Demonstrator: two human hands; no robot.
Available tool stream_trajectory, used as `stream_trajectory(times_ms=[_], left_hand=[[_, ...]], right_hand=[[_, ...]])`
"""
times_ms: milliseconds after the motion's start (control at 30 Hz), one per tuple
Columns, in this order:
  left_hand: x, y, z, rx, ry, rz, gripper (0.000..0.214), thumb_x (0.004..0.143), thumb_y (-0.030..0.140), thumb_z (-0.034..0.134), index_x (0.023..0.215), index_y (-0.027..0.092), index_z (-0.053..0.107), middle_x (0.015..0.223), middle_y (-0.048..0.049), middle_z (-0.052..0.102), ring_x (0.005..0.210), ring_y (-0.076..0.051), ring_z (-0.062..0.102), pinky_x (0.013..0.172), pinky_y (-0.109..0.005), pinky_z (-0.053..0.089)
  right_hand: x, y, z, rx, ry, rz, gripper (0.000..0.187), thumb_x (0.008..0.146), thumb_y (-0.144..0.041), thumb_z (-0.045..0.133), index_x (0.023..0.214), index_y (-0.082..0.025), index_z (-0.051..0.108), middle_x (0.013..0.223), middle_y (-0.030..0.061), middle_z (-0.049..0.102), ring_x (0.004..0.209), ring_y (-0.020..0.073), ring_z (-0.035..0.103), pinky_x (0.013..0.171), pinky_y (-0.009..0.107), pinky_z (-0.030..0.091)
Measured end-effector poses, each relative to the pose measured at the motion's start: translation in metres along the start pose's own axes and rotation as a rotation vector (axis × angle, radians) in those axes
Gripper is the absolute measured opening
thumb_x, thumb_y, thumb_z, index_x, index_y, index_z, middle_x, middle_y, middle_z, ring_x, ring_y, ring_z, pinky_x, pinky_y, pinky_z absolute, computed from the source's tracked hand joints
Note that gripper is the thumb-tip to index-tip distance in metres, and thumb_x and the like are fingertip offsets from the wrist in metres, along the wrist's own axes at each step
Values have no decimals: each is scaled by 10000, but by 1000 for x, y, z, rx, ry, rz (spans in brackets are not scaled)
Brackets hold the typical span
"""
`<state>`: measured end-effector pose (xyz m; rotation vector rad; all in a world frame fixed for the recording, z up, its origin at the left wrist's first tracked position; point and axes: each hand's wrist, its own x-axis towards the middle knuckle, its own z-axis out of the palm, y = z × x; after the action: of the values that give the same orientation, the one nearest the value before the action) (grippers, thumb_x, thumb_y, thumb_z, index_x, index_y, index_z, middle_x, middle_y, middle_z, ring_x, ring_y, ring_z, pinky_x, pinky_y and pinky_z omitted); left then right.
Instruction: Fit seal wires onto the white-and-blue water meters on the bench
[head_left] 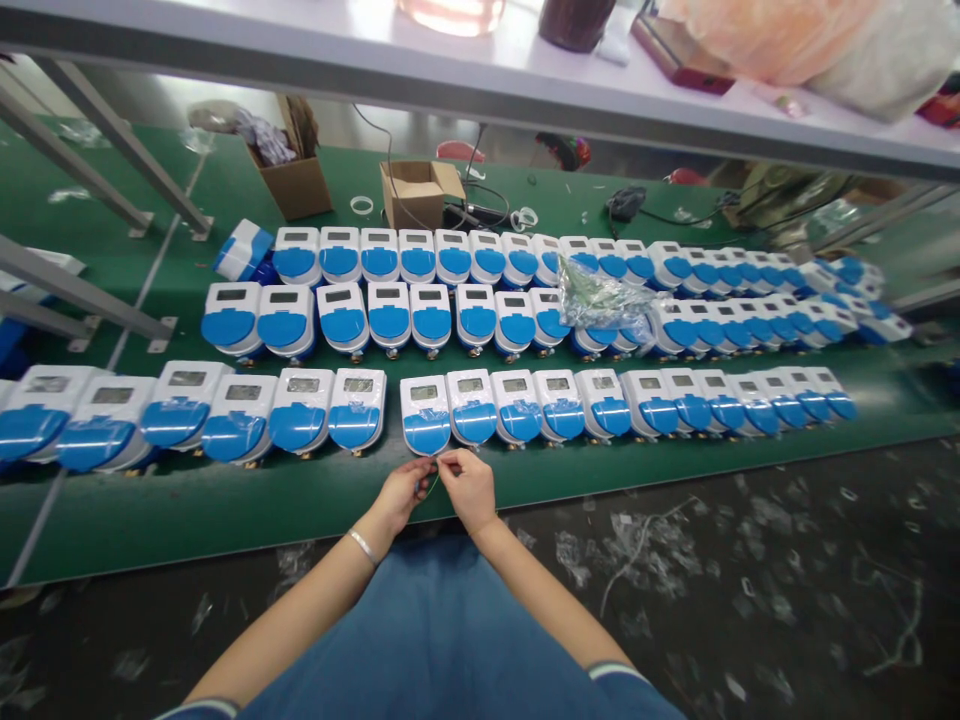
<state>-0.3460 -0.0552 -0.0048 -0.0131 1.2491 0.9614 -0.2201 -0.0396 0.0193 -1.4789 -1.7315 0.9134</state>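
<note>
My left hand [406, 492] and my right hand [469, 488] meet at the front bottom edge of a white and blue meter [425, 418] with a small grey display. A thin green wire [433, 486] shows between the hands, and the fingertips of both are pinched on it. Its upper end and whatever it passes through are hidden by my fingers. The meter lies in the front row, slightly nearer to me than its right-hand neighbour [472, 408]. To its left, past a gap, lies another meter [358, 410].
Behind the front row, two more rows of meters cover the green table [315, 520]. A clear bag of green strands [600, 295] lies on them. Cardboard boxes [412, 195] stand at the back. A white shelf [337, 60] crosses above. Plastic scraps [645, 550] litter the floor.
</note>
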Motion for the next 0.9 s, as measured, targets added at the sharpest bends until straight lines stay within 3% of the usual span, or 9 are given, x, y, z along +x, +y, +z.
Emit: stream_trajectory(times_ms=[200,400,600,733,900], left_hand=[[-2,3,2,37,20,5,144,664,94,646,808,89,642,581,11,540,435,-43,429,389,-158,253],[3,1,2,193,116,71,404,578,198,741,935,119,572,518,68,476,416,-57,397,384,-172,213],[17,-3,-3,289,127,114,458,509,391,788,828,138,579,496,76,446,399,-50,344,392,-187,160],[16,-4,-11,386,170,110,423,510,447,779,729,135,596,460,69,436,398,-52,326,394,-194,185],[-1,-11,-20,441,58,31,380,520,415,787,692,134,598,436,73,411,392,-58,335,376,-186,181]], right_hand=[[2,5,2,-64,-20,2,125,800,-190,535,735,-192,641,767,25,665,693,150,609,694,245,480],[4,4,7,-133,-40,35,123,801,-228,563,730,-206,661,786,14,664,731,144,610,700,231,450],[6,12,17,-168,-47,212,97,762,-279,623,704,-219,672,785,5,666,659,136,606,649,239,437],[5,20,25,21,-47,362,144,735,-326,643,697,-188,665,710,22,676,638,157,617,656,263,463],[10,25,39,332,-186,662,113,684,-276,667,714,-167,676,638,17,668,521,141,583,521,245,457]])
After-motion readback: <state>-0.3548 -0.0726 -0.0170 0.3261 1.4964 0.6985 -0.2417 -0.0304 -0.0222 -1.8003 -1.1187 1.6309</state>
